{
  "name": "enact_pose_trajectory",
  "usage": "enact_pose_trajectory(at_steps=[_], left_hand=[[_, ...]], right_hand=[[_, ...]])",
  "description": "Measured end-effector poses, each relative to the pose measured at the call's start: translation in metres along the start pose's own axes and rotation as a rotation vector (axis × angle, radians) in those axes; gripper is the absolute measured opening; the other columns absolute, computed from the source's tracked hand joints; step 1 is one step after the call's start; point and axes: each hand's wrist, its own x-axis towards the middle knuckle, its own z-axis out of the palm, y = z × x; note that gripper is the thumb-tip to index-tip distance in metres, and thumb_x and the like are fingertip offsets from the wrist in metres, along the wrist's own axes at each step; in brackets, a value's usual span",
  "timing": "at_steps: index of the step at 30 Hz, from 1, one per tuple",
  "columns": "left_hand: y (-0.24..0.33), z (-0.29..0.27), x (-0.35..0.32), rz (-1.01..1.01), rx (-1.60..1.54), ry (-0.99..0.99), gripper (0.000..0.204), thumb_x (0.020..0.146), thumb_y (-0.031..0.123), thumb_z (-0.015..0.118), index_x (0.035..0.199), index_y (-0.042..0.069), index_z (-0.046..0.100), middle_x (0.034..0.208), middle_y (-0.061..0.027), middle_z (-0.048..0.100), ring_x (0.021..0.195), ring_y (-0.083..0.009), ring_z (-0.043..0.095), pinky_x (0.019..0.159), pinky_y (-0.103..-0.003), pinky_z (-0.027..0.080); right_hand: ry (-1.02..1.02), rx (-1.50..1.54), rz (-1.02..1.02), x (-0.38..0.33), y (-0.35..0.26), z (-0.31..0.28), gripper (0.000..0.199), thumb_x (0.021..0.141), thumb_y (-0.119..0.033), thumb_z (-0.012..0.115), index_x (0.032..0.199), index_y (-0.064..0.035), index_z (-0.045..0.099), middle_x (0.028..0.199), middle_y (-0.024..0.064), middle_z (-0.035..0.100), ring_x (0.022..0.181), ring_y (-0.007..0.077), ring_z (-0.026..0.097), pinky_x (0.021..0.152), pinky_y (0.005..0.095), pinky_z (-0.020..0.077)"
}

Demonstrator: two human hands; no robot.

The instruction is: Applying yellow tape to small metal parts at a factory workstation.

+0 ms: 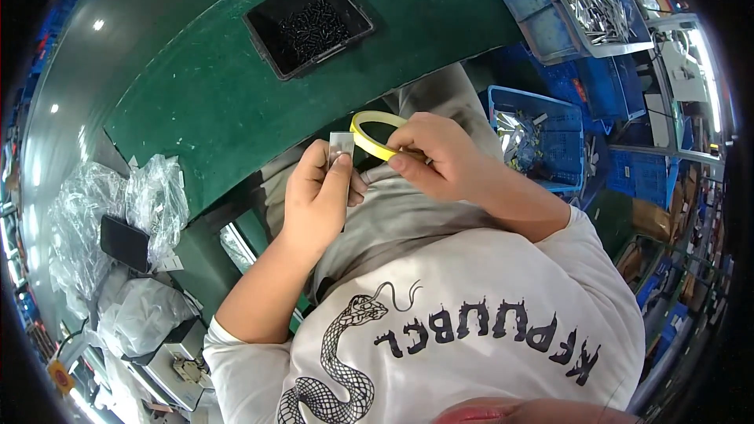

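Yellow tape roll (369, 132) was pinched in my right hand (436, 159), roll at its 10 o'clock. My left hand (318, 196) gripped a small grey plate (341, 146), long axis upright, touching the roll at its 3 o'clock.

A factory assembly station is suggested by a green work surface (212, 86), parts bins (308, 25) (small metal pieces) and blue crates (542, 129).

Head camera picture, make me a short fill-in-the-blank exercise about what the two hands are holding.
1. The right hand holds a roll of tape whose colour is ____.
2. The small grey metal piece is held by the ____ hand.
3. The black bin of small dark parts sits on a table whose top is ____.

Missing words: yellow; left; green
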Motion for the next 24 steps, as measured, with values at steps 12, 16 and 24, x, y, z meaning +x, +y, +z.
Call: enact_pose_trajectory(at_steps=[12, 16, 24], left_hand=[[-0.0033, 0.0011, 0.0001, 0.037, 0.105, 0.036, 0.019, 0.102, 0.017, 0.05, 0.1, 0.0, 0.057, 0.071, -0.0017, 0.058, 0.058, -0.0059, 0.052, 0.054, -0.021, 0.044], [-0.0019, 0.0035, 0.0001, 0.034, 0.08, 0.056, 0.024, 0.103, 0.021, 0.052, 0.104, -0.001, 0.059, 0.07, -0.0006, 0.057, 0.058, -0.0053, 0.051, 0.053, -0.021, 0.043], [0.0013, 0.0041, 0.0015, -0.006, 0.14, 0.092, 0.027, 0.101, 0.025, 0.056, 0.098, -0.001, 0.063, 0.069, 0.0015, 0.056, 0.055, -0.0039, 0.05, 0.051, -0.021, 0.041]], right_hand=[[-0.022, -0.032, -0.047, 0.0027, 0.0011, 0.0019, 0.017, 0.087, -0.019, 0.068, 0.092, -0.0043, 0.062, 0.067, 0.0066, 0.056, 0.06, 0.0256, 0.05, 0.056, 0.0364, 0.038], [-0.049, -0.037, -0.041, 0.0036, 0.0002, 0.0019, 0.017, 0.087, -0.02, 0.068, 0.093, -0.0045, 0.062, 0.065, 0.0057, 0.054, 0.058, 0.0257, 0.05, 0.057, 0.0368, 0.0382], [-0.083, -0.045, -0.067, 0.0055, -0.0037, 0.0009, 0.017, 0.086, -0.018, 0.07, 0.092, -0.0045, 0.061, 0.062, 0.0042, 0.052, 0.057, 0.0251, 0.05, 0.06, 0.0369, 0.039]])
